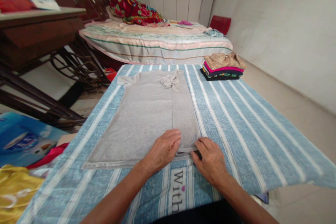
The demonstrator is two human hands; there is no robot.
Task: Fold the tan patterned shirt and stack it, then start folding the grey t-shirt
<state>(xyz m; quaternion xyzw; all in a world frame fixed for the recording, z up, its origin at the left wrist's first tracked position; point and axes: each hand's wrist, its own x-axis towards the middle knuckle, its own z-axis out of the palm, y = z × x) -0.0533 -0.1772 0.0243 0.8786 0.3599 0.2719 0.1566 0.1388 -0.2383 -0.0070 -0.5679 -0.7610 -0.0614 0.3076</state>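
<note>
A grey short-sleeved T-shirt (141,119) lies spread on a blue-and-white striped cloth (236,112). Its right side is folded over lengthwise, and the sleeve on that side sits bunched near the top. My left hand (164,148) is closed at the edge of this fold, close to the hem, its fingertips partly hidden. At the right bottom corner, my right hand (211,161) pinches the hem between thumb and fingers. A small dark gap shows between the fabric layers at the hem, between my two hands.
A stack of folded clothes (223,66) stands at the cloth's far right. Behind is a bed (157,45) with a red floral blanket (136,10). To the left are a treadle sewing table (42,24), a blue box (28,140) and yellow fabric (18,192).
</note>
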